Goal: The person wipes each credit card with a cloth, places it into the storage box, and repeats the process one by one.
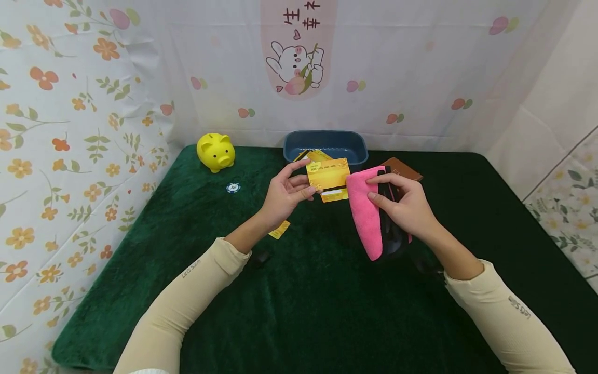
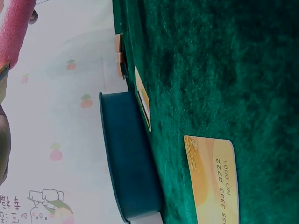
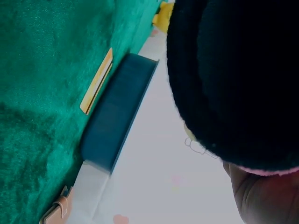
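My left hand [image 1: 288,192] pinches a yellow bank card [image 1: 329,174] by its left edge, raised over the green table with its printed face showing. To its right, my right hand [image 1: 405,201] grips a pink cloth [image 1: 364,213] between thumb and fingers. The cloth's upper left edge meets the card's right edge in the head view. The left wrist view catches only part of the cloth [image 2: 14,30]. A dark, fuzzy-edged part of what the right hand holds fills much of the right wrist view, with a finger [image 3: 261,198] below it.
A blue bin [image 1: 325,136] stands at the back, with yellow cards [image 1: 322,154] overlapping it. Another card [image 1: 334,196] lies in front, one more [image 1: 279,230] near the left wrist. A brown wallet [image 1: 405,169], yellow piggy bank [image 1: 215,152] and poker chip [image 1: 233,187] sit around.
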`<action>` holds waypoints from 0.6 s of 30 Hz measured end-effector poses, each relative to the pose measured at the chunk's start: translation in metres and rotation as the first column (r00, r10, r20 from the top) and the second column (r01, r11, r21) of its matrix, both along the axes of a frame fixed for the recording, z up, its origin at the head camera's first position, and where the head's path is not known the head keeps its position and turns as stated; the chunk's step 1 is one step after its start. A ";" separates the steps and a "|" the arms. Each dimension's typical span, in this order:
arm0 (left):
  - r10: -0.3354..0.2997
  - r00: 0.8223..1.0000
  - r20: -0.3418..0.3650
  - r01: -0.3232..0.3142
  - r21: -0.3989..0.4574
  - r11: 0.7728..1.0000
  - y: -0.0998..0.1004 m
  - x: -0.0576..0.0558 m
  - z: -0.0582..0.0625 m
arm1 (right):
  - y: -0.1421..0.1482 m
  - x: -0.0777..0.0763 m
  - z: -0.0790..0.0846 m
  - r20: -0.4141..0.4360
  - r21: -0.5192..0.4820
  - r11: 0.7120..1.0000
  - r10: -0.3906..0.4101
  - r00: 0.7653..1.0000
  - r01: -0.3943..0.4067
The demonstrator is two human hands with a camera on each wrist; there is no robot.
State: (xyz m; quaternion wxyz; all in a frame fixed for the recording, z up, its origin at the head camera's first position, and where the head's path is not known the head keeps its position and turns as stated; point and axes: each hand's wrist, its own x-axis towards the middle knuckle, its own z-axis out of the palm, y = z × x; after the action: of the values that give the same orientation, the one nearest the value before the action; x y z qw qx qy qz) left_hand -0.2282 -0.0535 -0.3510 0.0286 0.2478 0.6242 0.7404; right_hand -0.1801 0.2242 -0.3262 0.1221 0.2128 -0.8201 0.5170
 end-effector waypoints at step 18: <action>0.026 0.997 0.078 -0.028 0.023 0.999 -0.012 -0.037 -0.008 | -0.002 0.000 0.002 0.006 -0.012 1.000 0.013 1.000 -0.013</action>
State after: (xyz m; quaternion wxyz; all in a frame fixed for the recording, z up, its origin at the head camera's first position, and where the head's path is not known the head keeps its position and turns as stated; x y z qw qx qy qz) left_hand -0.2649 -0.0656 -0.3593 0.0399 0.2106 0.6171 0.7572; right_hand -0.1804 0.2217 -0.3245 0.1176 0.2158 -0.8158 0.5235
